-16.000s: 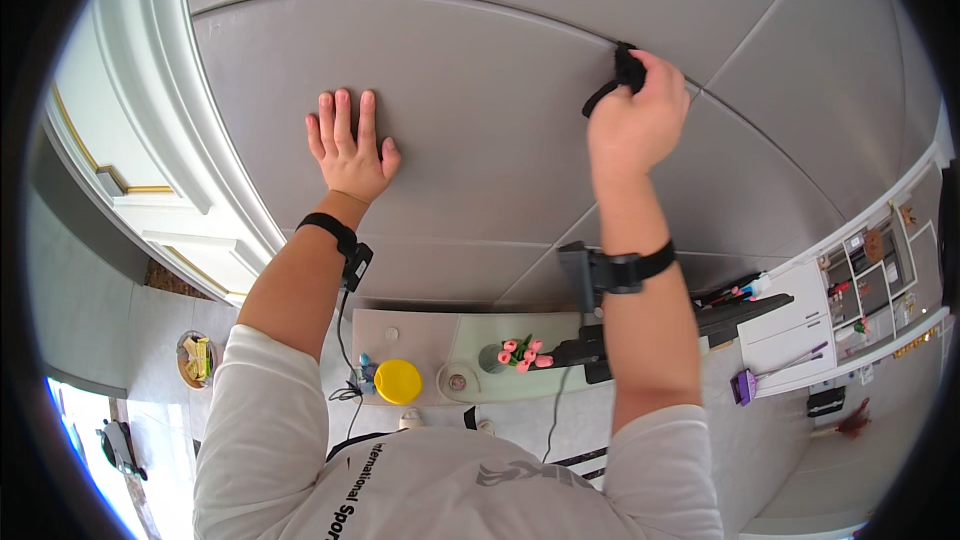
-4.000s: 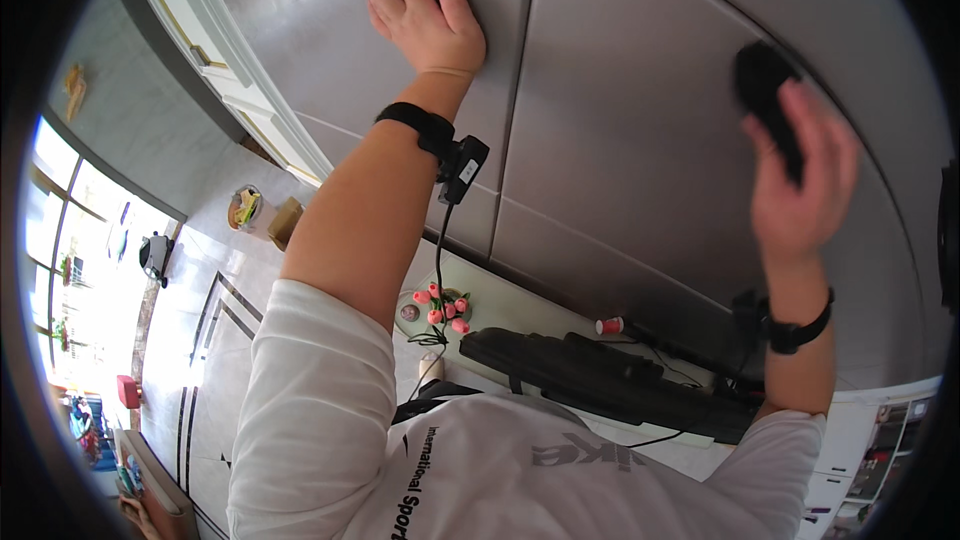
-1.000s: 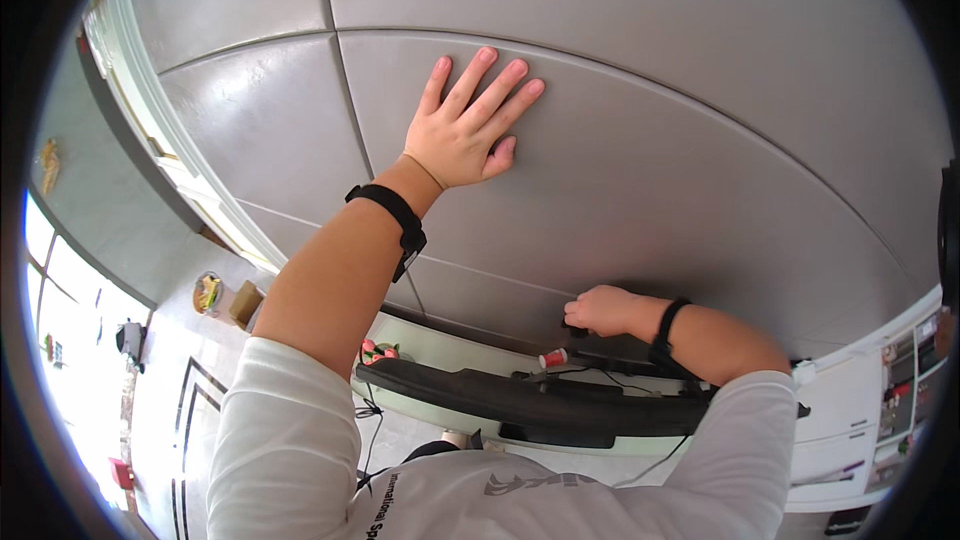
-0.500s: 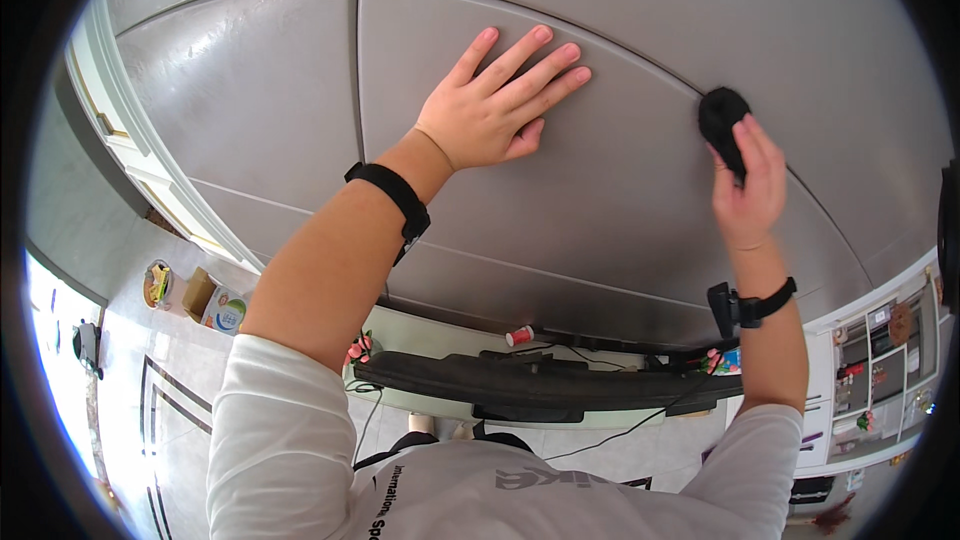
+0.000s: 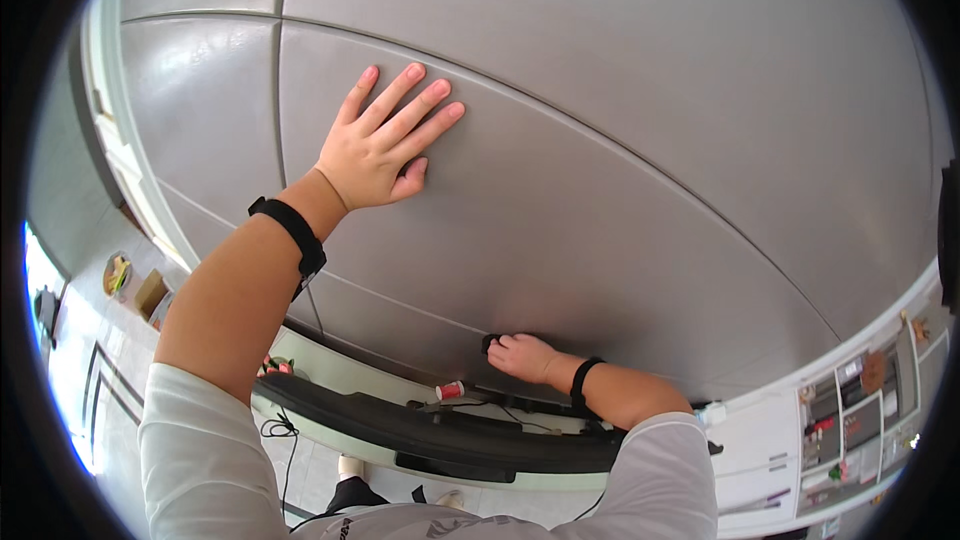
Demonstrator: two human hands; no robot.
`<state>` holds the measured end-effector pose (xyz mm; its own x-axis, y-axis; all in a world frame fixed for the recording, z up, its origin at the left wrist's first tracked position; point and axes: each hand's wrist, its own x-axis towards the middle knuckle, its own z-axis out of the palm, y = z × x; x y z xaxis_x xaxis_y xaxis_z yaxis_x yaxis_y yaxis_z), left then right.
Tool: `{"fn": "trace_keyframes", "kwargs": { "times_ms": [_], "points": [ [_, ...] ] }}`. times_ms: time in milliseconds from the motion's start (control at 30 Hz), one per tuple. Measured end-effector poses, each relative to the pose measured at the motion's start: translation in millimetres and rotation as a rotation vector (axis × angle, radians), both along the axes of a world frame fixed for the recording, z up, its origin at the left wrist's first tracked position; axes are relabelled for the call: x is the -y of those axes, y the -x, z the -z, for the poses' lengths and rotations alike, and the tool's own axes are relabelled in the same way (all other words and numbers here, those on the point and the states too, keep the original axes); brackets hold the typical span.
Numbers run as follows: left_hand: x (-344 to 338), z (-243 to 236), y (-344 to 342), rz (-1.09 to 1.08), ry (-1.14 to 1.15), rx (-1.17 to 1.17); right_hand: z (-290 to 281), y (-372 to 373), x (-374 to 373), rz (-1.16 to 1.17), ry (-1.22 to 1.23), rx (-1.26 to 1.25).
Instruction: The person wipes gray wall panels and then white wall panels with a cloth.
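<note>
My left hand (image 5: 380, 148) lies flat on a large grey panelled wall (image 5: 600, 240), fingers spread and nothing in them, just right of a vertical seam. My right hand (image 5: 524, 358) is low on the same wall, close above a white ledge. Its fingers are closed round a black fuzzy oval pad (image 5: 489, 343), pressed against the wall beside a lower seam. Most of the pad is hidden by the hand. Each wrist wears a black band.
Between me and the wall stands a long black television (image 5: 350, 418) on a white ledge (image 5: 320, 365). A red and white paper cup (image 5: 450, 391) lies among cables behind it. Pink flowers (image 5: 275, 367) sit at its left end. White shelving (image 5: 865, 410) is at the right.
My right hand has swept down and left with the black pad, from the upper seam to low on the wall. My view has shifted right; my left hand still rests flat.
</note>
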<state>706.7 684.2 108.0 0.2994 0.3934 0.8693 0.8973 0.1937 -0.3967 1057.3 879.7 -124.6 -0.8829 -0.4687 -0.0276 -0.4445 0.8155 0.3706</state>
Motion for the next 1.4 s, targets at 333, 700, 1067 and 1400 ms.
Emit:
{"fn": "trace_keyframes", "kwargs": {
  "times_ms": [333,700,1067,1400],
  "points": [
    [-21.9,2.0,-86.3,-0.025,-0.108,0.400,-205.7,-37.0,-18.6,0.028,0.126,-0.756],
    [-68.6,29.1,-89.0,-0.054,-0.360,0.327,-197.3,-47.9,-16.4,-0.027,0.077,-0.894],
    [-10.9,-60.7,-71.6,-0.083,0.239,0.060,-122.4,-41.2,-42.2,0.205,0.225,-0.253],
    [222.8,-141.1,-13.8,-0.576,0.308,0.210,-110.6,-58.2,-59.8,0.200,0.185,-0.270]
  ]
}}
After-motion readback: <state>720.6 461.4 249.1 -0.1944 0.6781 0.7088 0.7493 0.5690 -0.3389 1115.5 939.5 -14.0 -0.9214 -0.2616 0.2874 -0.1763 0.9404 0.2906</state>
